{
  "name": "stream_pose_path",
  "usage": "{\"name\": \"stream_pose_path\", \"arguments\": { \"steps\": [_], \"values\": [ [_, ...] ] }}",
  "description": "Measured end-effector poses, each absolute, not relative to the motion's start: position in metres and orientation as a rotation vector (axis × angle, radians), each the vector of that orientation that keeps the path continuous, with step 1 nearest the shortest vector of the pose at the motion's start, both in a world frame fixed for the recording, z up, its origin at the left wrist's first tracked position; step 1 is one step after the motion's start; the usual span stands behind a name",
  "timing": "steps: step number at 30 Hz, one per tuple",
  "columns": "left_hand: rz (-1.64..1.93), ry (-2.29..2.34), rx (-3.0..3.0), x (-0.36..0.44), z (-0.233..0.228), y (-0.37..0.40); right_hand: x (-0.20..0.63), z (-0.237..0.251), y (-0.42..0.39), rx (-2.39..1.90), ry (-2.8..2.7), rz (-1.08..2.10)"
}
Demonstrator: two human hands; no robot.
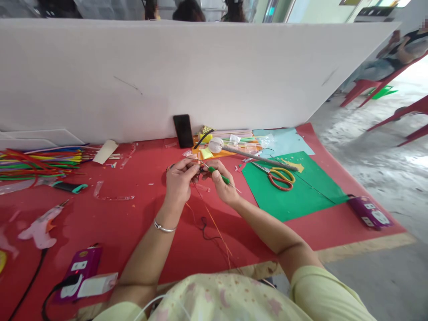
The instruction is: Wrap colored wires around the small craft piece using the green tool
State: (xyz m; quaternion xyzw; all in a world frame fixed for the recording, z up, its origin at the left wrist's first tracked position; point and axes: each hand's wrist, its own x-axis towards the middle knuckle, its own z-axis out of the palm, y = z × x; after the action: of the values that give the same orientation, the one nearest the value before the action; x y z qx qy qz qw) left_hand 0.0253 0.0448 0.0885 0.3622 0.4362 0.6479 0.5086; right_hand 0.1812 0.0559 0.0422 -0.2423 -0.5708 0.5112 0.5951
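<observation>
Both hands meet above the red tabletop (140,223), just in front of the one black phone (183,130) that leans upright against the white partition board (214,76). The left hand (178,182) has its fingers (187,166) pinched around a small orange piece; what exactly that piece is cannot be told. The right hand (223,183) has its fingers clenched on a green-handled tool (219,175) whose thin metal tip sticks out past the wrist. The tool's front end touches the left hand's pinch. One silver bangle (163,228) sits on the left wrist. Thin orange strands (217,232) and one dark thread (205,229) trail from the hands toward the near edge of the tabletop.

Right of the phone lie one green sheet (301,196) and one light blue sheet (287,141). One pair of scissors (279,177) with yellow and red handles rests on the green sheet. One grey rod (264,158) lies just beyond them, near one white ball (216,144).

Left of the phone lies one bundle of coloured pipe cleaners (36,162). Nearer the person on that side sits one glue gun (42,225). Two purple devices are in view: one (82,272) at the near left edge, one (368,212) at the far right edge.
</observation>
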Motion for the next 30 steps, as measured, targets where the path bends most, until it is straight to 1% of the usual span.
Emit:
{"name": "stream_pose_path", "arguments": {
  "steps": [5, 8, 11, 16, 22, 30],
  "values": [
    [1.267, 0.894, 0.689, 0.008, 0.098, 0.050, 0.190, 0.041, 0.072, -0.491, -1.210, 1.481],
    [1.238, 0.919, 0.714, 0.002, 0.098, 0.050, 0.193, 0.042, 0.080, -0.463, -1.080, 1.663],
    [1.246, 0.935, 0.743, 0.001, 0.097, 0.049, 0.194, 0.041, 0.082, -0.468, -1.010, 1.775],
    [1.229, 0.948, 0.777, 0.000, 0.097, 0.048, 0.193, 0.040, 0.083, -0.566, -0.940, 1.849],
    [1.190, 0.958, 0.850, -0.005, 0.098, 0.047, 0.195, 0.043, 0.083, -0.587, -0.945, 1.870],
    [1.177, 0.960, 0.926, -0.007, 0.099, 0.047, 0.206, 0.038, 0.088, -0.502, -1.080, 1.898]
  ]
}}
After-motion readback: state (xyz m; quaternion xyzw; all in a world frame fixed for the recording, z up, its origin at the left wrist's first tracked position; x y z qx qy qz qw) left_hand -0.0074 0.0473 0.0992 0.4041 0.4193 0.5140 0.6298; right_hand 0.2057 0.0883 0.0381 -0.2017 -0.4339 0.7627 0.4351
